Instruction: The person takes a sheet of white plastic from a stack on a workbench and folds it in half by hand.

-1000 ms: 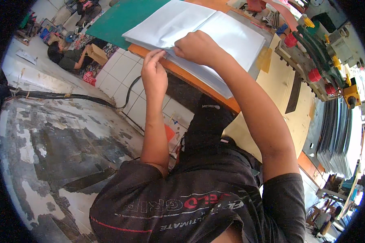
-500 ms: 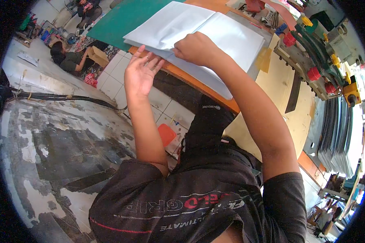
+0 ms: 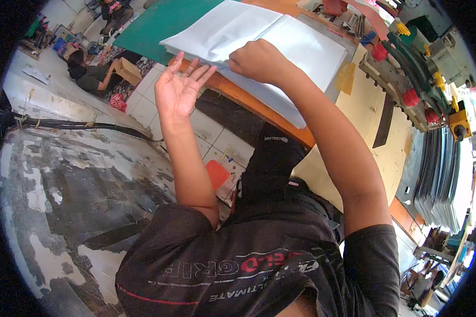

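Observation:
A stack of thin, whitish, slightly see-through sheets [image 3: 307, 47] lies on the orange-brown table edge, with a crease running across its middle. My right hand [image 3: 262, 62] is closed at the stack's near edge, its fingers curled on a sheet that puckers beside them; the fingertips are partly hidden. To its left, my left hand [image 3: 180, 90] is open, palm up and fingers spread. Its fingertips are close to the near left edge of the sheets, and I cannot tell whether they touch. A green mat [image 3: 164, 26] extends beyond the stack's left side.
A machine with red and yellow knobs [image 3: 412, 79] stands at the right, beside a tan board [image 3: 370, 116]. Dark upright sheets [image 3: 439, 174] are stacked farther right. A person [image 3: 92, 74] with a cardboard box [image 3: 128, 71] is low at the far left. A red stool [image 3: 217, 174] is below the table.
My left hand has shifted slightly left, with its fingers spreading wider. My right hand stays closed at the sheet's edge, almost unmoved.

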Motion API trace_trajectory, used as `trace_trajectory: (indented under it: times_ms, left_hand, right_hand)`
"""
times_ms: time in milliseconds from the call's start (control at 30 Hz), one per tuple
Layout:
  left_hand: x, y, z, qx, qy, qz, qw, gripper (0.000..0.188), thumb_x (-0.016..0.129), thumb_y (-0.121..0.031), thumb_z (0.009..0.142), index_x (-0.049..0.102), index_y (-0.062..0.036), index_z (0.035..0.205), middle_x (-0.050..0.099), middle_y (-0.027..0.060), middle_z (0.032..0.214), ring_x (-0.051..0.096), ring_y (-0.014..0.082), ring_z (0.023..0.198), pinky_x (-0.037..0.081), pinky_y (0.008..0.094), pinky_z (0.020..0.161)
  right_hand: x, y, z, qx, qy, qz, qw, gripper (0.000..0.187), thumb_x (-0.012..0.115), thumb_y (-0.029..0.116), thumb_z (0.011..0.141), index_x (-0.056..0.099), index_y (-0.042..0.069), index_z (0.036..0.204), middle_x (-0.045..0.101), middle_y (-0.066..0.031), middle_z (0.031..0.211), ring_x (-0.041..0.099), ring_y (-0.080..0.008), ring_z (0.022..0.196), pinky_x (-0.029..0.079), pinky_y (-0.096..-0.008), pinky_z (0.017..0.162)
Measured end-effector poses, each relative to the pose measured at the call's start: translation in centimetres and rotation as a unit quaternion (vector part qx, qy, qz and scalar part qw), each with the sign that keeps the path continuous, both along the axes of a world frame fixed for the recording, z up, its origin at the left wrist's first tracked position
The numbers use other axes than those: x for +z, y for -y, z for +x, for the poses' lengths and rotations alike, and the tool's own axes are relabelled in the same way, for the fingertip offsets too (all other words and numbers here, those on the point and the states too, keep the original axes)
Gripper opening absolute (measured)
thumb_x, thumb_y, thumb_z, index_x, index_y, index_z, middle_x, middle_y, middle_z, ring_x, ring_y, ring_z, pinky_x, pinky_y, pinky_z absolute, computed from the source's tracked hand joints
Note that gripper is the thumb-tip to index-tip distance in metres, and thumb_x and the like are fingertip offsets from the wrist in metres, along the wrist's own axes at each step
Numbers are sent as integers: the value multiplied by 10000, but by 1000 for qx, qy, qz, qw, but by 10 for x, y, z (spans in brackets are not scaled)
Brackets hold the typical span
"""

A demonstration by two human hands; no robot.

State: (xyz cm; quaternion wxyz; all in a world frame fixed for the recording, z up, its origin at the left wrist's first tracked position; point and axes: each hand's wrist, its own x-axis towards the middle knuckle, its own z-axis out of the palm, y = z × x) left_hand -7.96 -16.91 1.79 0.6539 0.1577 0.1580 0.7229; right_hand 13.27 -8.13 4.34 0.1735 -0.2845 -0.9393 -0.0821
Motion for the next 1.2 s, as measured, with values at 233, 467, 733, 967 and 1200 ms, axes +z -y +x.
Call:
trace_trajectory:
  times_ms: [233, 467, 733, 967, 1200]
  left_hand:
    - [11, 4, 10, 14, -3, -15, 1000, 600, 604, -67, 882, 315, 38, 1397, 346, 303, 1272, 231, 554, 1392, 200, 749, 1147]
    - [31, 24, 50, 185, -260, 7, 948, 552, 610, -123, 921, 406, 15, 1414, 392, 215, 1415, 287, 412, 1425, 248, 609, 1170]
    - [16, -26, 57, 212, -697, 181, 661, 419, 469, -200, 1055, 506, 19, 1411, 428, 181, 1537, 369, 270, 1444, 274, 410, 1179]
    - [-54, -51, 28, 168, -889, 183, 385, 492, 409, -355, 1074, 438, -134, 1513, 431, 84, 1562, 323, 327, 1477, 157, 536, 1199]
    - [-67, -64, 38, 149, -890, 216, 373, 486, 390, -359, 1082, 445, -140, 1513, 427, 82, 1567, 329, 327, 1475, 176, 532, 1187]
  right_hand:
    - [1, 1, 1, -11, 11, -6, 1000, 360, 514, 304, 971, 697, 74, 763, 688, -167, 701, 689, -355, 700, 548, -472, 712]
    - [5, 14, 2, -42, 13, -52, 998, 435, 578, 449, 945, 718, 73, 778, 699, -180, 730, 693, -376, 727, 550, -470, 710]
    - [11, 50, 18, -108, -2, -225, 968, 544, 625, 558, 882, 761, 31, 882, 726, -204, 887, 713, -369, 849, 564, -460, 778]
    - [62, 152, 113, -41, -130, -67, 988, 275, 722, 263, 825, 666, 1, 885, 698, -167, 975, 666, -321, 957, 557, -418, 808]
    - [109, 271, 311, -312, -220, 92, 920, 345, 766, 115, 825, 682, 83, 1158, 701, -91, 1149, 668, -296, 1065, 542, -388, 900]
